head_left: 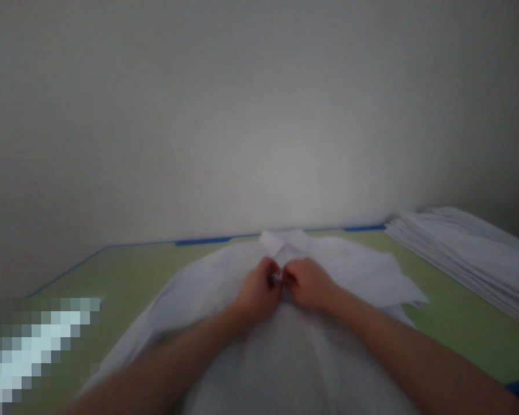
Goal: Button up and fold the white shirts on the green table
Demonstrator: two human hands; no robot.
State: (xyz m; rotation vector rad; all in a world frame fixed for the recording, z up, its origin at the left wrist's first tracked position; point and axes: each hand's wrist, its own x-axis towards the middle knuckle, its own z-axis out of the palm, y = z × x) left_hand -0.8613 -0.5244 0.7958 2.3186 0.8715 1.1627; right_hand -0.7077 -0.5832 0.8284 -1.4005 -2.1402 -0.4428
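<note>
A white collared shirt (pixel 285 357) lies spread on the green table, its collar (pixel 271 241) toward the wall and one short sleeve reaching out to the right. Just below the collar, at the front opening, my left hand (pixel 262 288) pinches the fabric. My right hand (pixel 307 282) meets it there, fingers also closed on the shirt front. The fingertips of both hands touch or nearly touch. Whether a button sits between them is too dim and blurred to tell. My forearms cover parts of the lower shirt.
On the right of the green table (pixel 458 340) lies a stack of folded white garments (pixel 467 248). Blue edging (pixel 203 241) runs along the table's far side, against a plain wall (pixel 259 115). A pixelated patch covers the lower left corner.
</note>
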